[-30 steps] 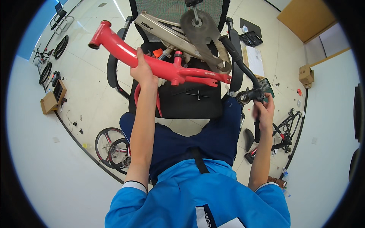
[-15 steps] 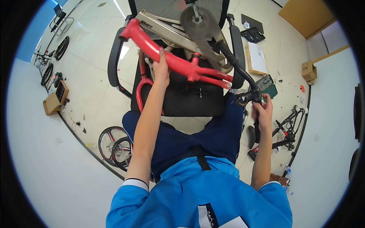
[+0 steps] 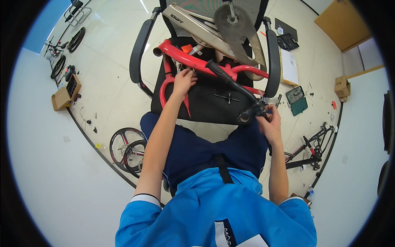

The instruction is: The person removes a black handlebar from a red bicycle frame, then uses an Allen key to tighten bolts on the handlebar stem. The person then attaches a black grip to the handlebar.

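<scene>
My right hand (image 3: 270, 124) is closed around a black bicycle handlebar (image 3: 236, 85) at its clamp end, close to the right front corner of the chair seat. The bar slants up and left across a red bicycle frame (image 3: 185, 57) lying on the seat. Just below the frame's tube is my left hand (image 3: 184, 82), fingers loosely bent and apart, with nothing visible in them. Beside that hand lies a red fork (image 3: 166, 84). A beige frame part (image 3: 197, 31) rests behind, with a grey plate-like piece (image 3: 233, 26) over it. A small black cross-shaped tool (image 3: 229, 98) sits on the seat.
The black office chair (image 3: 205, 111) has armrests at left (image 3: 142, 49) and right (image 3: 272, 61). Wheels (image 3: 125, 150) lie on the floor at left, a dark bicycle frame (image 3: 314, 148) at right. A green case (image 3: 297, 101) and white box (image 3: 289, 68) stand beyond the right armrest.
My left hand has let go of the red frame, which now lies lower on the seat. My right hand has brought the handlebar left, over the seat.
</scene>
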{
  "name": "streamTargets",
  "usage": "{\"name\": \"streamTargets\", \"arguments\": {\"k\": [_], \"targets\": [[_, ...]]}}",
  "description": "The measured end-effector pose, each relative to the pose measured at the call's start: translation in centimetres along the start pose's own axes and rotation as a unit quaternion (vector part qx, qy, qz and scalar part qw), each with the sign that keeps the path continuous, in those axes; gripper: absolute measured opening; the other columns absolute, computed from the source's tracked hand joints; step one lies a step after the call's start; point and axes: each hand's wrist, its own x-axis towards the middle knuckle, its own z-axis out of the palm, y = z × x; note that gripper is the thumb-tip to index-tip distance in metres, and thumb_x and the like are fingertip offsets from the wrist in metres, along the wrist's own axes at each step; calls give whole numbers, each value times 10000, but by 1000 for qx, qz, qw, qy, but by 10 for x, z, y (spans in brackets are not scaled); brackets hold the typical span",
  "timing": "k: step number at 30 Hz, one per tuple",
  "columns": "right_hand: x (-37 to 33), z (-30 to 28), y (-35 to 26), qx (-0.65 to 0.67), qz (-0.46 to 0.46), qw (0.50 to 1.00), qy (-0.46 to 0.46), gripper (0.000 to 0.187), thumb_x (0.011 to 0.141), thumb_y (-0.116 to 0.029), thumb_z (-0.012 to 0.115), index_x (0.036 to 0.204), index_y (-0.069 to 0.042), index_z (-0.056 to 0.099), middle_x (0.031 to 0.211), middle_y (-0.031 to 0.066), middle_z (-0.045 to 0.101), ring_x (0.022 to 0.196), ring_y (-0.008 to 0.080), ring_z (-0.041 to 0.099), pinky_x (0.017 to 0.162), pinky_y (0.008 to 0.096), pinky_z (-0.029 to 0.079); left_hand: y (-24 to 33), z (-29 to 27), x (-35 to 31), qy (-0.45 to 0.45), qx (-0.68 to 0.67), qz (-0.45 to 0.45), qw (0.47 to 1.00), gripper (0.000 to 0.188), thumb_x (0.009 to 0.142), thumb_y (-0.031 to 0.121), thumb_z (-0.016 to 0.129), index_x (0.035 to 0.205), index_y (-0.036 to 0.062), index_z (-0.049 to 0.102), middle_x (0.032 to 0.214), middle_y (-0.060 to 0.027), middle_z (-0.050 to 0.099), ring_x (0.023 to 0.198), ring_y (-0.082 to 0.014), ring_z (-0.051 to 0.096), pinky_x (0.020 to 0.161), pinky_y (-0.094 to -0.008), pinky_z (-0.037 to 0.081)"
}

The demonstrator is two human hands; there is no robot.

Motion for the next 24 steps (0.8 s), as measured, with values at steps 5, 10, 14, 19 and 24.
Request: {"name": "streamTargets", "arguments": {"k": [5, 10, 14, 19, 24], "targets": [[0, 10, 4, 14, 29, 999, -7, 307, 842, -14, 665, 981, -89, 402, 609, -15, 510, 440, 55, 415, 386, 228, 291, -26, -15, -22, 87, 244, 187, 947, 395, 908, 24, 540, 1296, -45, 573, 1155, -170, 702, 1032, -235, 696, 886, -323, 536], [2, 7, 20, -31, 24, 999, 6, 314, 836, -26, 676, 978, -88, 402, 618, -12, 523, 455, 56, 427, 397, 232, 293, -30, 12, -47, -29, 441, 279, 853, 341, 815, 131, 683, 1123, -14, 661, 1090, -219, 669, 1074, -386, 619, 957, -445, 489], [0, 3, 22, -54, 37, 998, 1, 309, 830, -29, 681, 978, -77, 414, 643, 6, 561, 513, 67, 464, 462, 236, 347, -47, 30, -57, -49, 527, 331, 781, 235, 801, 139, 702, 1002, 18, 681, 922, -177, 655, 954, -362, 621, 876, -447, 506], [9, -1, 34, -168, -24, 985, 26, 299, 798, -51, 692, 970, -46, 446, 699, 79, 633, 628, 116, 531, 619, 282, 437, -54, 35, -65, -6, 541, 284, 791, 133, 830, 133, 675, 913, 30, 660, 892, -153, 651, 898, -368, 628, 811, -465, 513], [16, 10, 35, -220, -65, 973, 19, 314, 783, -97, 697, 984, -43, 462, 701, 125, 642, 618, 153, 558, 624, 304, 459, -47, 26, -80, 81, 442, 251, 857, 121, 891, 115, 614, 922, 13, 672, 891, -182, 647, 880, -383, 632, 790, -461, 507]]}}
